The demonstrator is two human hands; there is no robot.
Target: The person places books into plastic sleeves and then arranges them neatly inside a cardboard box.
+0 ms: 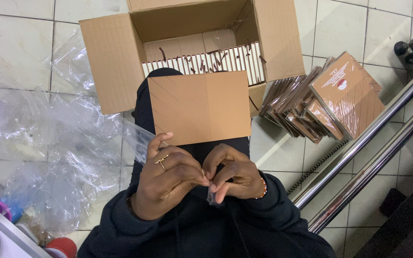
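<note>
Starting at my left, loose clear plastic wrap (34, 138) lies crumpled over the floor tiles, with a few coloured caps (5, 210) poking out at the lower corner beside a white edge.

My left hand (168, 179) is curled, thumb and fingertips pressed together on the edge of a clear plastic sleeve (137, 138) that trails up over my knee. My right hand (230, 177) meets it fingertip to fingertip, pinching what looks like the sleeve's mouth or flap, though the film is too thin here for me to be sure which part I have.

I judge this to be the step of working the sleeve open: the brown booklet (199, 107) rests flat on my lap just above my hands, unwrapped and touching neither hand. The next move calls for peeling the two layers of film apart without tearing them, then freeing one hand to lift the booklet.

Beyond it stands the open cardboard box (115, 62), packed with a row of more booklets on edge. To my right, a slumped stack of bagged booklets (326, 100) leans on the floor, and two metal tripod legs (364, 157) slant close past my right elbow, crowding any reach toward that stack.
</note>
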